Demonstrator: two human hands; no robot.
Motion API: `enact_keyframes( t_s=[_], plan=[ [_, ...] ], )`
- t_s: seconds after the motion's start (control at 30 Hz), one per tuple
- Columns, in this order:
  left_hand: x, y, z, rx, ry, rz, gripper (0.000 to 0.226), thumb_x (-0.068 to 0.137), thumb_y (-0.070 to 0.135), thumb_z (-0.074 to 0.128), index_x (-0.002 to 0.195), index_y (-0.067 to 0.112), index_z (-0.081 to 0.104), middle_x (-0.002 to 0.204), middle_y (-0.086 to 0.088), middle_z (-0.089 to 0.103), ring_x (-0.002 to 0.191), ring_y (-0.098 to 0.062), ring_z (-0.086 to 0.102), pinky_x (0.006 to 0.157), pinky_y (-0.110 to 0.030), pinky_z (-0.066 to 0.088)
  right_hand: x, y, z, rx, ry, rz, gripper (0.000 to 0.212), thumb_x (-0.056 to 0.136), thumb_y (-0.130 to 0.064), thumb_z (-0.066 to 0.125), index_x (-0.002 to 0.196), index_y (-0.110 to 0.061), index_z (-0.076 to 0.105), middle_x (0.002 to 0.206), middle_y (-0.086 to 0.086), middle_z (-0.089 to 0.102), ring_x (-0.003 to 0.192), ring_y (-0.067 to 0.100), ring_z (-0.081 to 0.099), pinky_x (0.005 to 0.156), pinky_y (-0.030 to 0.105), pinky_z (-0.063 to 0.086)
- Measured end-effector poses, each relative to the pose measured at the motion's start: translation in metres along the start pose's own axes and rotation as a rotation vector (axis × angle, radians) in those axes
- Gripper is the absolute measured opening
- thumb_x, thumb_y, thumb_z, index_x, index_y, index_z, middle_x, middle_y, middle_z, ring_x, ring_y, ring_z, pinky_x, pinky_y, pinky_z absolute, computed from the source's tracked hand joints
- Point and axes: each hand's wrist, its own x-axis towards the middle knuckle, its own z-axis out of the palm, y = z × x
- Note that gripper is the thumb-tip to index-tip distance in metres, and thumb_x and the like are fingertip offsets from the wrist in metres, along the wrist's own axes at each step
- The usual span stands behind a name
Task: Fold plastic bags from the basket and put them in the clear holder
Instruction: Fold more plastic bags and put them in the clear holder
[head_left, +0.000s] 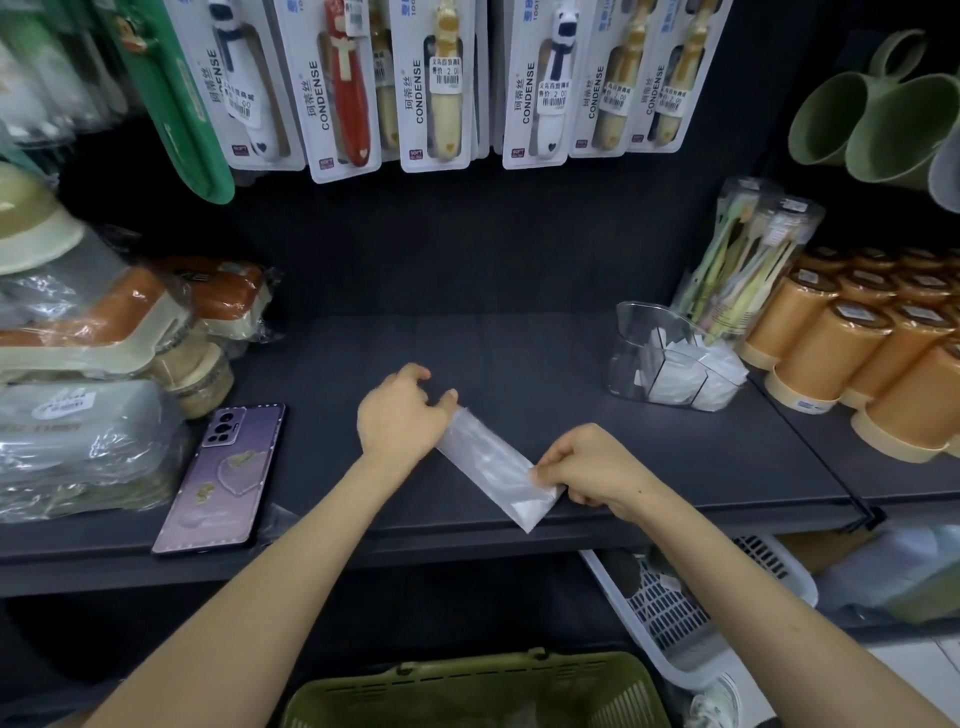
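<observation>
A clear plastic bag (493, 462), folded into a narrow strip, lies slantwise on the dark shelf (519, 353). My left hand (400, 415) rests on the strip's far end, thumb alongside it and fingers curled. My right hand (587, 473) pinches the strip's near end at the shelf's front edge. The clear holder (670, 358) stands at the right rear of the shelf with several folded white bags inside. The green basket (478, 686) sits below, at the bottom of the view; its contents are hard to make out.
A purple phone (223, 473) lies on the shelf at left, beside wrapped boxes (88, 441). Orange cups (857, 358) and a pack of toothbrushes (743, 260) crowd the right. Toothbrush packs (436, 83) hang above. A white basket (691, 613) sits lower right.
</observation>
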Motion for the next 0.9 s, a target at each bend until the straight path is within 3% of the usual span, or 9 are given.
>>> enact_keyframes(
  t_s=[0.1,0.17,0.27,0.37,0.57,0.63,0.7,0.77,0.9],
  plan=[
    [-0.007,-0.012,0.003,0.179,0.062,0.629,0.047,0.093,0.044,0.04,0.115,0.015,0.069,0.114,-0.007,0.067,0.106,-0.033,0.061,0.091,-0.04,0.047,0.003,0.0,-0.006,-0.069,-0.036,-0.024,0.009,0.082,-0.009,0.068,0.082,-0.001,0.071,0.06,0.007,0.056,0.04,0.01,0.039,0.038,0.018,0.029],
    [-0.017,-0.014,0.005,0.223,-0.172,0.826,0.052,0.098,0.046,0.028,0.13,0.022,0.061,0.141,-0.002,0.053,0.134,-0.027,0.044,0.114,-0.041,0.028,0.004,-0.001,-0.01,-0.114,-0.078,-0.042,0.007,0.083,-0.011,0.069,0.081,-0.005,0.07,0.057,0.004,0.054,0.041,0.01,0.039,0.038,0.018,0.028],
    [-0.037,-0.01,0.009,0.305,-0.469,0.717,0.064,0.094,0.056,0.005,0.15,0.032,0.024,0.159,0.007,0.014,0.148,-0.014,0.001,0.116,-0.025,-0.012,0.004,0.0,-0.018,-0.138,-0.133,-0.043,0.008,0.084,-0.011,0.069,0.085,-0.004,0.071,0.054,0.002,0.053,0.043,0.009,0.04,0.04,0.02,0.029],
    [-0.055,-0.001,0.02,0.416,-0.471,0.529,0.056,0.101,0.049,0.005,0.153,0.031,0.007,0.162,0.003,0.003,0.149,-0.017,-0.006,0.117,-0.028,-0.012,0.003,0.001,-0.026,-0.071,-0.08,-0.05,0.006,0.086,-0.011,0.066,0.086,-0.008,0.072,0.053,-0.002,0.057,0.043,0.009,0.044,0.041,0.02,0.031],
    [-0.079,0.023,0.037,0.456,-0.342,0.265,0.05,0.105,0.037,0.012,0.154,0.027,0.005,0.162,-0.003,-0.001,0.149,-0.024,-0.006,0.12,-0.037,-0.009,-0.006,0.024,0.008,-0.478,0.805,-0.546,0.024,0.088,-0.028,0.057,0.102,-0.019,0.074,0.098,-0.002,0.074,0.083,0.023,0.069,0.074,0.028,0.051],
    [-0.08,0.025,0.039,0.466,-0.345,0.244,0.05,0.105,0.037,0.011,0.154,0.027,0.004,0.162,-0.004,-0.002,0.149,-0.024,-0.007,0.119,-0.038,-0.009,-0.006,0.039,0.028,-0.65,0.655,-0.636,0.046,0.094,-0.039,0.038,0.118,-0.016,0.069,0.118,0.004,0.069,0.106,0.026,0.066,0.094,0.041,0.049],
    [-0.08,0.025,0.037,0.477,-0.361,0.244,0.05,0.105,0.038,0.01,0.154,0.028,0.002,0.162,-0.003,-0.004,0.149,-0.022,-0.009,0.119,-0.037,-0.01,-0.008,0.047,0.037,-0.747,0.415,-0.526,0.077,0.095,-0.058,0.0,0.141,-0.019,0.049,0.146,0.003,0.047,0.137,0.023,0.041,0.115,0.043,0.019],
    [-0.077,0.021,0.033,0.48,-0.381,0.268,0.051,0.105,0.038,0.009,0.154,0.028,0.001,0.162,-0.002,-0.005,0.149,-0.02,-0.009,0.12,-0.038,-0.01,-0.009,0.051,0.036,-0.776,0.3,-0.429,0.104,0.074,-0.064,-0.034,0.153,-0.025,0.021,0.16,-0.004,0.017,0.149,0.015,0.009,0.116,0.038,-0.009],
    [-0.063,0.0,0.019,0.51,-0.409,0.346,0.051,0.104,0.038,0.005,0.154,0.029,-0.001,0.162,0.005,-0.006,0.149,-0.017,-0.011,0.118,-0.04,-0.013,-0.01,0.049,0.033,-0.821,0.253,-0.367,0.112,0.061,-0.064,-0.045,0.154,-0.026,0.003,0.162,-0.007,0.002,0.149,0.012,-0.006,0.115,0.04,-0.015]
  ],
)
